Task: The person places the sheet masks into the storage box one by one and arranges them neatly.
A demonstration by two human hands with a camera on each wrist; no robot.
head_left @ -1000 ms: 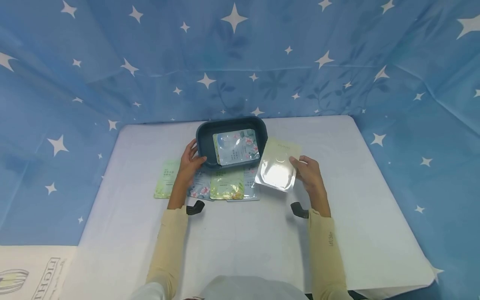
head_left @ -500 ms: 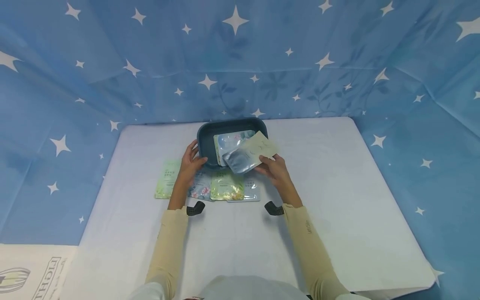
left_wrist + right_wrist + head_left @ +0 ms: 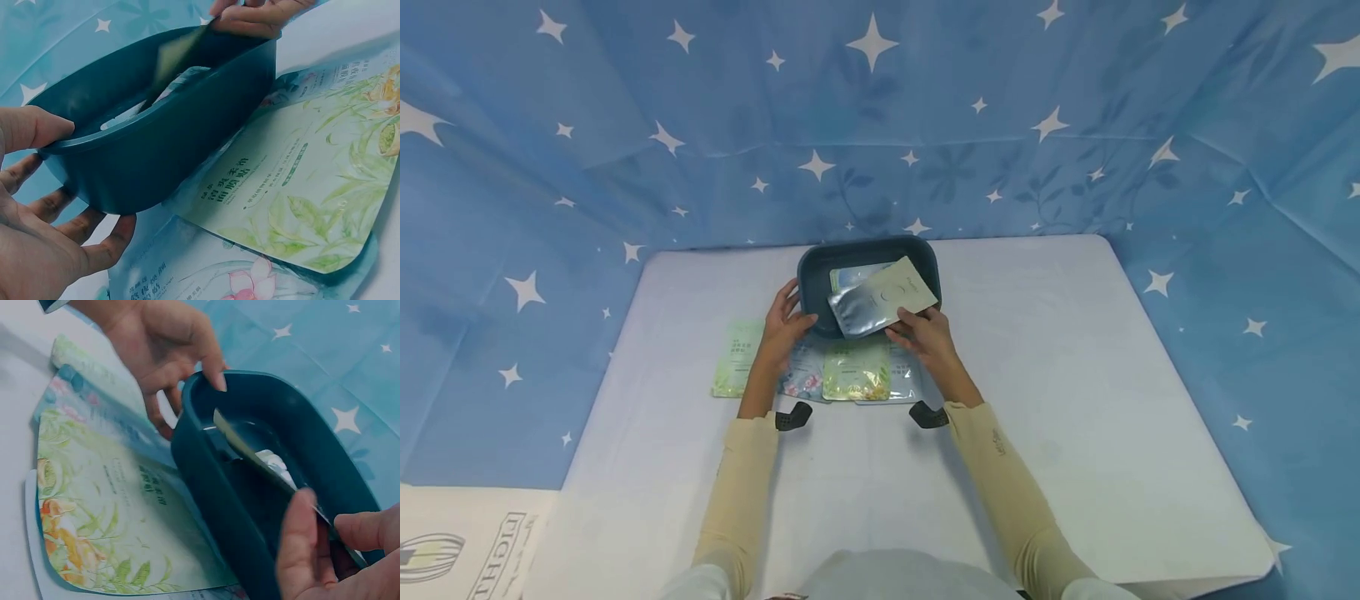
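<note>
A dark teal plastic bin stands near the back of the table. My left hand grips its left end, thumb over the rim and fingers spread below on the outer wall, as the left wrist view shows. Between thumb and fingers my right hand pinches a face mask packet, its cream and silver side up. That packet slants down into the bin, above another mask packet with a blue print lying inside. In the right wrist view the held packet shows edge-on within the bin walls.
Several mask packets lie in front of the bin: a green one at left, a blue floral one, a green one overlapping its neighbours, and a pale blue one. A blue star-patterned curtain hangs behind the white table.
My right hand has moved left with the packet, from right of the bin to over and into it, turning the packet as it goes. My left hand keeps its grip on the bin.
</note>
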